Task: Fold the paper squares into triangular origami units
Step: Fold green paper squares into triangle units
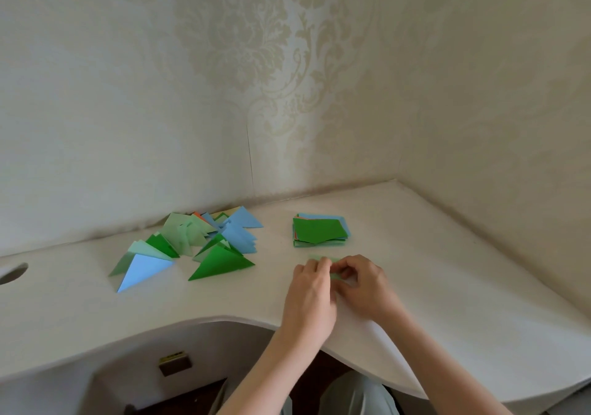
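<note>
Both hands, left hand [311, 282] and right hand [361, 283], are pinching light-green paper [323, 258], long axis running 9-to-3; stack [319, 230] lying at 12.

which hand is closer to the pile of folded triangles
Left. The left hand sits just right of the pile of folded triangles; the right hand is farther right, beyond the left one.
</note>
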Available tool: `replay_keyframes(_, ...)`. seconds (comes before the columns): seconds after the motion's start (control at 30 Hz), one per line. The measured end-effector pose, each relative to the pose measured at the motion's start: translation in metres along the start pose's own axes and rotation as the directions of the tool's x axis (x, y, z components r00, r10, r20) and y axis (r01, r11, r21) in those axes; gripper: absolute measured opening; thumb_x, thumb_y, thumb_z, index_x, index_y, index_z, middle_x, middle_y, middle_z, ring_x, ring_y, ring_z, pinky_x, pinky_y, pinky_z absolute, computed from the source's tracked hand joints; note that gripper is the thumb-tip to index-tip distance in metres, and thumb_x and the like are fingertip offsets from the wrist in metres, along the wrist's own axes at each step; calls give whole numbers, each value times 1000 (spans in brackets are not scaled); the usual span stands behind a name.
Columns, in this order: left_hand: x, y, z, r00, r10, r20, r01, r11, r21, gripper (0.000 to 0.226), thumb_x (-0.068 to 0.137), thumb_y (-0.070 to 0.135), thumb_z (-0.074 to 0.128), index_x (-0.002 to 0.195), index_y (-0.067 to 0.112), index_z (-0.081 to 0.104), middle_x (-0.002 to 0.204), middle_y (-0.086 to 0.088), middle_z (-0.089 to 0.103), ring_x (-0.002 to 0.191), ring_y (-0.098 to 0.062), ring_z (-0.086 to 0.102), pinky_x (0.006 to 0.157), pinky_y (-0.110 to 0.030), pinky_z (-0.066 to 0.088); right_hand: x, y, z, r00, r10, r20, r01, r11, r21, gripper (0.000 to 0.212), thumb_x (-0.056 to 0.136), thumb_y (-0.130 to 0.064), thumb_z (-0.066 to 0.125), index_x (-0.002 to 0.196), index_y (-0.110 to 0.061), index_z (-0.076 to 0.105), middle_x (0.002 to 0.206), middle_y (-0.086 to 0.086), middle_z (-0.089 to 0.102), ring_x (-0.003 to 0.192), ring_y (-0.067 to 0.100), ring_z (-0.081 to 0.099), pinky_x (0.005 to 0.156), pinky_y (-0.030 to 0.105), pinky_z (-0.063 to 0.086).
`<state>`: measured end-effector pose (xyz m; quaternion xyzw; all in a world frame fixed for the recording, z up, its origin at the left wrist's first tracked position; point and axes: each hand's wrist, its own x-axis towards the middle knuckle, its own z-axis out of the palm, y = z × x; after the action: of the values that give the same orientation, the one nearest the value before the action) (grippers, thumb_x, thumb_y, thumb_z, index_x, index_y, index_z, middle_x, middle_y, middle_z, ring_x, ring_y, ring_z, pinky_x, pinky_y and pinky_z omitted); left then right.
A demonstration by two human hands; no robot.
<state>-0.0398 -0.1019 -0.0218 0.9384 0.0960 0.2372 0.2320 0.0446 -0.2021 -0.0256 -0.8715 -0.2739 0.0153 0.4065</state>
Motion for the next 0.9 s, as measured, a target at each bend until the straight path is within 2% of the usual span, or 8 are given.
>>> replay_keyframes(0.17, -5, -2, 4, 1000, -17, -25, 17, 1000, 8, 27, 89, 13, 55, 116, 12, 55, 104, -6, 61, 99, -23, 51, 80, -32, 45, -3, 2, 1, 1000, -18, -19, 19, 998, 58, 21, 77, -5, 70, 94, -17, 68, 88, -8, 59, 79, -1, 54, 71, 1, 37)
replay_keyframes(0.27, -5, -13, 1, 1000, 22, -12, -22, 1000, -22, 34, 86, 29, 62, 117, 15, 58, 106, 1, 61, 100, -18, 51, 81, -26, 44, -6, 5, -8, 999, 12, -52, -2, 981, 192, 42, 76, 4, 56, 98, -31, 62, 102, -12, 63, 95, 3, 56, 74, 9, 42)
replay_keyframes(0.33, -6, -23, -7, 999, 49, 10, -49, 997, -52, 40, 81, 40, 67, 114, 19, 59, 105, 7, 60, 99, -11, 49, 81, -19, 40, -10, 9, -16, 997, -37, -68, 46, 989, 138, 52, 70, 7, 52, 103, -33, 60, 107, -16, 62, 101, -1, 52, 75, 7, 39)
replay_keyframes(0.4, -5, -33, -15, 996, 78, 31, -75, 994, -80, 41, 76, 44, 71, 109, 21, 61, 102, 10, 59, 95, -8, 50, 79, -16, 38, -14, 12, -22, 994, -112, -4, 112, 992, 49, 59, 62, 0, 50, 110, -32, 59, 112, -18, 60, 107, -5, 48, 82, 3, 34)
replay_keyframes(0.5, -4, -46, -25, 988, 122, 94, -112, 988, -110, 31, 78, 37, 73, 103, 23, 62, 101, 10, 62, 92, -8, 56, 79, -20, 44, -17, 9, -21, 963, -230, 144, 244, 966, -87, 66, 59, -14, 49, 121, -33, 55, 120, -24, 54, 117, -5, 44, 98, 16, 30)
replay_keyframes(0.6, -3, -54, -33, 982, 156, 106, -143, 982, -122, 18, 82, 23, 70, 99, 22, 65, 98, 11, 66, 89, -8, 62, 78, -22, 47, -16, 1, -14, 932, -290, 216, 332, 923, -197, 57, 67, -29, 53, 124, -36, 50, 118, -30, 52, 118, -8, 42, 98, 20, 26)
replay_keyframes(0.7, -6, -62, -36, 989, 124, 75, -115, 987, -116, 15, 83, 19, 68, 97, 24, 67, 93, 11, 67, 86, -6, 60, 79, -20, 45, -15, -2, -4, 930, -334, 153, 361, 906, -220, 41, 75, -47, 51, 115, -38, 54, 104, -31, 59, 107, -5, 51, 91, 21, 31)
replay_keyframes(0.9, -9, -77, -36, 999, -30, -40, 25, 991, -131, 18, 76, 17, 76, 81, 27, 62, 74, 15, 63, 75, -2, 56, 68, -20, 43, -12, -5, 11, 950, -308, -52, 293, 937, -190, 21, 76, -43, 56, 94, -34, 62, 82, -25, 63, 84, 1, 62, 82, 36, 49)
